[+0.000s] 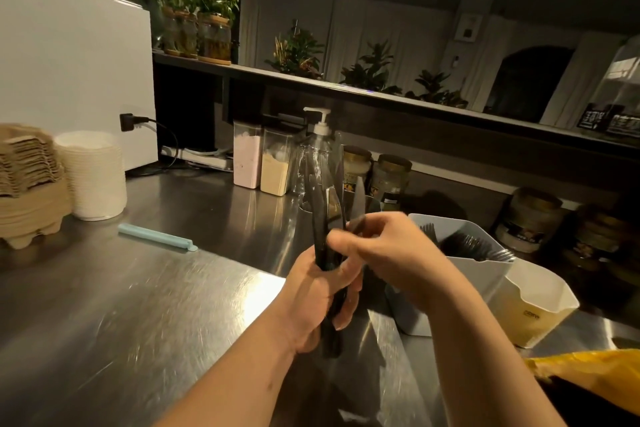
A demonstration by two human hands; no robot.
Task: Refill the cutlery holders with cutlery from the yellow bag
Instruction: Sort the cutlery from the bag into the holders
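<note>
Head view — left hand [311, 298] grips black cutlery bundle [317, 215]; right hand [388, 253] pinches its top. Advice — peel singly, drop into grey holder [467, 281].

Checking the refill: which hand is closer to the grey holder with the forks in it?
Right. The right hand is just left of the grey holder, pinching at the black cutlery. The left hand is farther left and lower, gripping that bundle.
</note>
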